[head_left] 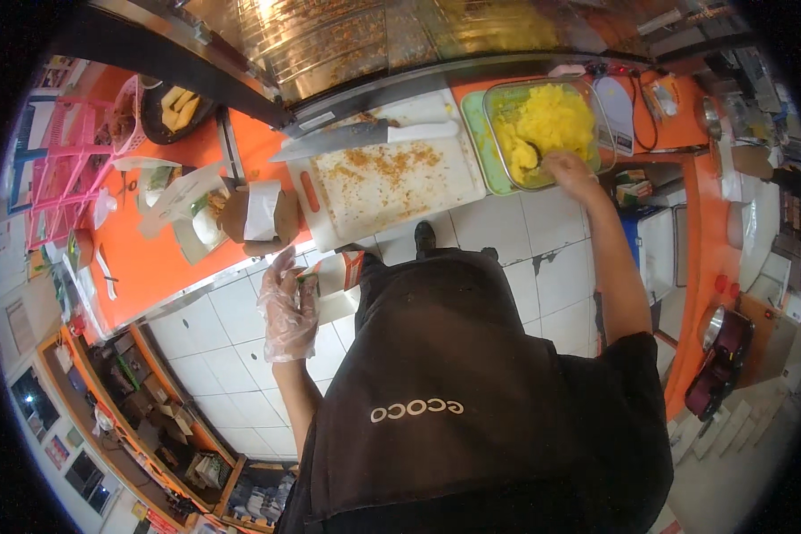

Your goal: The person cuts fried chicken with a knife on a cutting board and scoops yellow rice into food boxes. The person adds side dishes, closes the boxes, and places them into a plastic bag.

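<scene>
The right hand (568,166) reaches forward to the metal tray (596,116) of yellow mashed food (547,125) on the orange counter (142,258). Its fingers are clenched round the handle of a spoon (532,151) whose bowl dips into the mash just ahead of the knuckles. The tray sits on a pale green board (479,133), touching it.

To the left of that hand lies a white cutting board (392,182) strewn with brown crumbs, and a large knife (365,135) rests across the board's far edge, blade pointing left.

The left hand (288,307) wears a clear plastic glove and hangs lower, off the counter's near edge over the tiled floor (231,356). Its fingers curl round a small carton (334,280). Just beyond it on the counter stands a brown paper-wrapped bundle (260,218) with a white strip down its front. Further left is a pink basket (62,169).
</scene>
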Demonstrator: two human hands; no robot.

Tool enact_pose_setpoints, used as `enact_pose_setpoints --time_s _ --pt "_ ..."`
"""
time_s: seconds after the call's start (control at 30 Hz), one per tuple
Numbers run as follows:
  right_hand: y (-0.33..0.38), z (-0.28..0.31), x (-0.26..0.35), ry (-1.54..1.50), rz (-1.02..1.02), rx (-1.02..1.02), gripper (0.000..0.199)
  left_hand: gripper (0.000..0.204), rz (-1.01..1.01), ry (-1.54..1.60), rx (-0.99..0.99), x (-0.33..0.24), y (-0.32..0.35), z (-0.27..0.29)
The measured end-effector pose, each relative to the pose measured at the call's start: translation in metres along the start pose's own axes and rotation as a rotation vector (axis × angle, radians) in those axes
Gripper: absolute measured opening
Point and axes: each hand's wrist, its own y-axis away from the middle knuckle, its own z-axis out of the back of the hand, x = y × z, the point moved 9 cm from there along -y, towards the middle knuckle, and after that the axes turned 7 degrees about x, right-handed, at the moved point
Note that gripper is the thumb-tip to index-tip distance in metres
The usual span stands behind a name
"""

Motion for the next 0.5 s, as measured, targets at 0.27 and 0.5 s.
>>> enact_pose_setpoints --time_s 0.27,0.5 --pt "0.008 0.018 -0.041 -0.153 -0.165 -0.131 0.034 0.017 0.097 0.090 -0.005 0.018 0.000 0.014" --pt "0.018 0.029 0.178 0.044 0.036 -0.006 0.029 0.014 0.170 0.004 -0.044 0.062 0.022 0.045"
